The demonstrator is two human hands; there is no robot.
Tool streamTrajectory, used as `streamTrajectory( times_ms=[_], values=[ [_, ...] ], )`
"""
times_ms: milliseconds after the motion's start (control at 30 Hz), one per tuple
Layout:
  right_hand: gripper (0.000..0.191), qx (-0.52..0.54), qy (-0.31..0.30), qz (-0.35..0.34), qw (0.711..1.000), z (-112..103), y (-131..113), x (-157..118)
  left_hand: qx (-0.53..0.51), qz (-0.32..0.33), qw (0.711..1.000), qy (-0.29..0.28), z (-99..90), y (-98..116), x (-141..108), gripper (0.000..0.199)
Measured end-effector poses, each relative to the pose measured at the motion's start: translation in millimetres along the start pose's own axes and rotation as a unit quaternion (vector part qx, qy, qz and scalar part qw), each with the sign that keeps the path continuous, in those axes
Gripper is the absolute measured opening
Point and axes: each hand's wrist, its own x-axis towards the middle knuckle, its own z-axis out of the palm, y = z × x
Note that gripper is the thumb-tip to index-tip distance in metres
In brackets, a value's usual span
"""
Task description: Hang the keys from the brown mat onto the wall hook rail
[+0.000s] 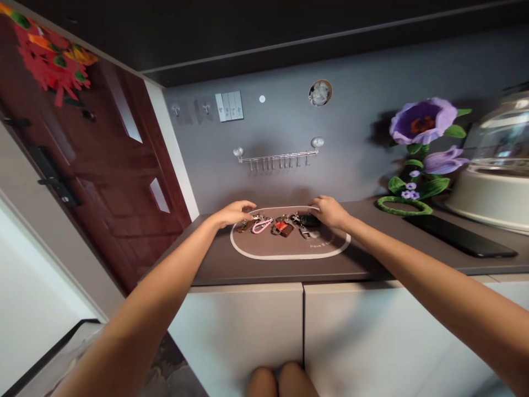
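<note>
Several bunches of keys with key rings lie in a row on a brown oval mat with a pale rim. A pink strap is at the left of the row, a red and brown key fob in the middle, and a black fob with a metal piece to the right. At the mat's left end, my left hand hovers with fingers apart beside the keys. My right hand is by the right end, close to the black fob, fingers loosely curved and apart. Neither visibly holds anything.
A clear hook rail hangs on the grey wall above the mat. Rightward stand a purple knitted-looking flower, a black phone-like slab and a domed appliance. A dark shelf overhangs the counter; a red-brown door is left.
</note>
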Motion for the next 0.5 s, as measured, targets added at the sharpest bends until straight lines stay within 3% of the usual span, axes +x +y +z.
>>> streamTrajectory(
  times_ms=[67,100,133,200,300,367,433,500],
  values=[
    [0.014,0.085,-0.063,-0.044,0.993,-3,-22,-3,-0.017,0.015,0.999,-0.049,0.9,12,-7,0.025],
    [0.016,0.143,-0.122,-0.051,0.981,-3,-34,-5,-0.033,0.021,0.996,-0.078,2.5,18,-10,0.019],
    [0.022,0.21,-0.192,-0.056,0.957,-2,-45,-7,-0.062,0.027,0.993,-0.094,4.9,22,-13,0.014],
    [0.035,0.335,-0.283,-0.035,0.898,3,-64,-13,-0.145,0.024,0.983,-0.114,11.8,24,-18,0.026],
    [0.058,0.491,-0.343,0.001,0.801,21,-77,-20,-0.292,0.007,0.945,-0.145,25.4,15,-22,0.053],
    [0.063,0.567,-0.371,0.036,0.735,34,-77,-22,-0.362,-0.014,0.917,-0.168,34.2,3,-24,0.06],
    [0.064,0.61,-0.377,0.059,0.694,45,-74,-25,-0.405,-0.041,0.897,-0.174,40.7,-9,-27,0.062],
    [0.064,0.639,-0.368,0.068,0.672,49,-71,-27,-0.429,-0.054,0.886,-0.17,44.2,-19,-29,0.063]
  ],
)
